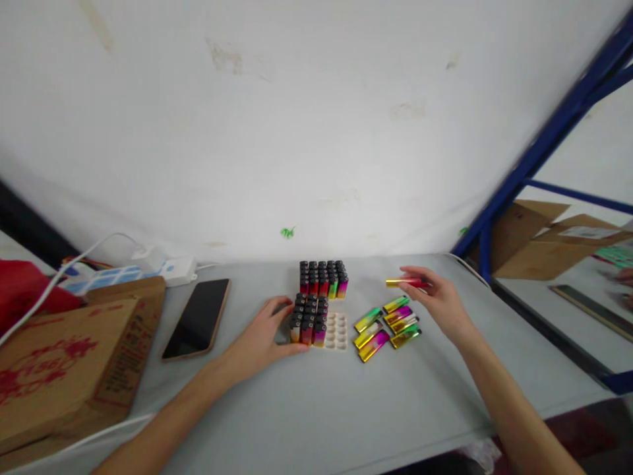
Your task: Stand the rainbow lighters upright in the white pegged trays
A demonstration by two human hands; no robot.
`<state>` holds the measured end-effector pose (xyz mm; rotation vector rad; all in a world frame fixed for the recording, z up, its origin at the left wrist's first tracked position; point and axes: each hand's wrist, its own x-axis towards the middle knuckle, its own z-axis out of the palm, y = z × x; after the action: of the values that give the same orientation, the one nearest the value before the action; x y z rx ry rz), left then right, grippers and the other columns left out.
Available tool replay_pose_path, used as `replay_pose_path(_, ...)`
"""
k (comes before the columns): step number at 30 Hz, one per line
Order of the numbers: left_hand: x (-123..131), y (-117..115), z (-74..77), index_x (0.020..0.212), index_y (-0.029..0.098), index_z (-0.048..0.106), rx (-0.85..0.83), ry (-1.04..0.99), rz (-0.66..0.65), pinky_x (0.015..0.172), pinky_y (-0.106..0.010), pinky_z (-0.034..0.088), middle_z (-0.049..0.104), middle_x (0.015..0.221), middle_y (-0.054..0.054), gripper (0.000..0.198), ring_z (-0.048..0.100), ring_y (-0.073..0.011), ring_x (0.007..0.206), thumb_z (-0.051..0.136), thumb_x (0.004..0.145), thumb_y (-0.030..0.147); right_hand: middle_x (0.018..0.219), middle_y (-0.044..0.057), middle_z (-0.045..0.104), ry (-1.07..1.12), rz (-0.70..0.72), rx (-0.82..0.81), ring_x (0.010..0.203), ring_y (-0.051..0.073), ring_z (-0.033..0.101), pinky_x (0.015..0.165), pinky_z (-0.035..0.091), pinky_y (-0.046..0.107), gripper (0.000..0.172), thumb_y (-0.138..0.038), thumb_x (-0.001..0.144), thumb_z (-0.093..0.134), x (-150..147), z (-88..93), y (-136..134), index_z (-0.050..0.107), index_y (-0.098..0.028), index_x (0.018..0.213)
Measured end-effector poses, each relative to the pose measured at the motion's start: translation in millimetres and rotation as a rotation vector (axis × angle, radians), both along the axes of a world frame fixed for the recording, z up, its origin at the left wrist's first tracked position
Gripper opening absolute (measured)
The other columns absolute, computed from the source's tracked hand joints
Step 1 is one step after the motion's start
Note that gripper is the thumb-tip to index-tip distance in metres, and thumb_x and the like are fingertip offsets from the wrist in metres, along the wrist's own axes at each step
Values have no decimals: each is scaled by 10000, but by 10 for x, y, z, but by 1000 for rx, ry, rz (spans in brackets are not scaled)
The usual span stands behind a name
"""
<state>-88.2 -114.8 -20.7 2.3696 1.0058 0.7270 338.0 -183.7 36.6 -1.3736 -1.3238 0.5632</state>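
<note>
My right hand [432, 297] pinches a red-and-gold lighter [394, 282], held sideways above the table. Below it, several loose lighters [368, 338] in metallic gold, green and purple lie flat. My left hand [267, 333] curves around the left side of a pale tray [337, 332] with round-edged slots, thumb along its front edge and fingers by its back left corner. Black-topped lighters [309, 316] stand upright in the tray's left columns; bare slots show on its right. Just behind stands a full block of upright lighters [324, 278] in red, green and purple.
On the left lie a black-screened phone [196, 320], a cardboard box [64, 369] and a white power strip [178, 270] with cables. A blue metal frame [487, 251] rises at the right, with an open carton [558, 247] beyond it. A white wall backs the grey table [297, 415].
</note>
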Motion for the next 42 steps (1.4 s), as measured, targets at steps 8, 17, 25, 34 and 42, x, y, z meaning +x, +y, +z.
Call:
replay_pose_path(8,-55,-28,44,1461,232,761,-12,15,-27,1303,-595,560,655,1622,-185,799,657,-439,1508,1016,807,616,908,33,751,452,265,-55,840,200,664,817,569,361,594,-709,713,1021,-885,220,478,799,-224,974)
replay_pose_path(17,92,-147,65,1441,251,731,18,-7,1,1287,-633,565,666,1548,-183,787,650,-454,1474,1039,787,563,800,-46,565,483,489,-197,599,126,411,523,385,261,611,-840,908,809,-1212,-2,289,629,-267,1020)
replay_pose_path(25,65,-114,54,1437,271,755,3,-26,-9,1279,-626,574,676,1543,-168,792,653,-448,1477,1036,786,626,709,-37,466,87,163,-50,671,166,418,590,360,298,675,-894,1030,576,-1362,-210,221,494,-270,785)
replay_pose_path(34,52,-85,-20,1461,275,751,16,-28,4,1281,-635,572,674,1560,-170,808,660,-444,1476,1022,799,650,596,-43,350,44,48,-86,597,148,334,537,255,310,697,-861,974,587,-1366,-285,249,404,-288,621)
replay_pose_path(42,50,-88,-2,1455,279,747,21,-23,3,1283,-632,572,671,1563,-160,800,662,-439,1466,1029,798,637,622,-41,421,-13,102,-86,602,161,390,551,306,308,611,-773,1039,532,-1396,-250,202,437,-287,681)
